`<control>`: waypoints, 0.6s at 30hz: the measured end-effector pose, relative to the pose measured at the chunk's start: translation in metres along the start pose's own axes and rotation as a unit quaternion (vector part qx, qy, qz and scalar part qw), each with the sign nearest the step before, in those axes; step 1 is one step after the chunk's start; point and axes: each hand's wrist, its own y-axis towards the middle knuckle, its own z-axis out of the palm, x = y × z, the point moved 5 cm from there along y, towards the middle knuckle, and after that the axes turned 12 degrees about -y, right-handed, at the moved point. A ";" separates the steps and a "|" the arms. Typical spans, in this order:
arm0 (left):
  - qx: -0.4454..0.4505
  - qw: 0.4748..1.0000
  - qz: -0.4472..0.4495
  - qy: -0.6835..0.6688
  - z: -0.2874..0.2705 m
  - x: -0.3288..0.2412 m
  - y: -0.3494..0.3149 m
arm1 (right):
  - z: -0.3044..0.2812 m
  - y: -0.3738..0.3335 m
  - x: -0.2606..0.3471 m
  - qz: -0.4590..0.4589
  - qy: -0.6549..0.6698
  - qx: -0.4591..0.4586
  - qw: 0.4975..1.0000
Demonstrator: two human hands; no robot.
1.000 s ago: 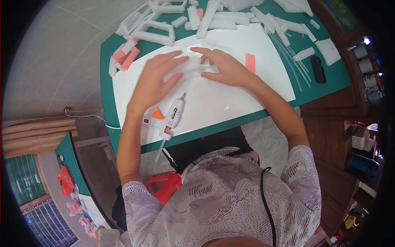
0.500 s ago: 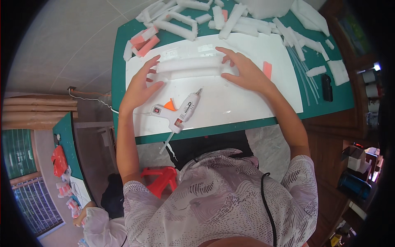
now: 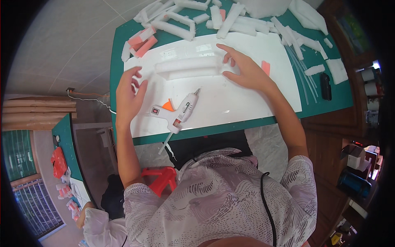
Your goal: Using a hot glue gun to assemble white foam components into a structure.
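A long white foam piece (image 3: 189,68) lies across the glossy white board (image 3: 230,99), on the table in front of me. Left of it, my left hand (image 3: 131,94) hovers with fingers apart, touching nothing. My right hand (image 3: 242,70) is just off the foam's right end, thumb and fingers spread with nothing between them. Between my forearms rests a white glue gun (image 3: 183,113) with an orange trigger, its nozzle pointing away from me and a clear glue stick poking out of its back end over the table edge.
Several white foam strips (image 3: 230,20) are heaped along the far edge, with pink-and-white pieces (image 3: 144,41) at the left. Clear glue sticks (image 3: 304,76) and a black object (image 3: 326,86) lie right. A red stool (image 3: 160,179) stands below; another person (image 3: 103,226) is at lower left.
My left hand has drawn back from the foam's left end, leftward and a little toward me. My right hand has barely moved. The foam piece and glue gun stay in place.
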 end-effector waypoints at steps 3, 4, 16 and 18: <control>-0.013 1.000 0.005 0.005 -0.005 0.000 -0.023 | -0.003 -0.002 -0.002 0.005 -0.006 0.001 1.000; 0.002 1.000 0.011 0.018 -0.007 0.001 -0.031 | -0.003 -0.002 -0.001 0.004 -0.008 0.001 1.000; 0.048 0.998 0.000 -0.033 0.007 0.012 -0.026 | 0.004 0.000 0.002 -0.001 -0.012 -0.009 1.000; 0.063 0.997 -0.021 -0.043 0.017 0.010 -0.011 | 0.008 0.001 0.001 -0.010 -0.020 -0.016 1.000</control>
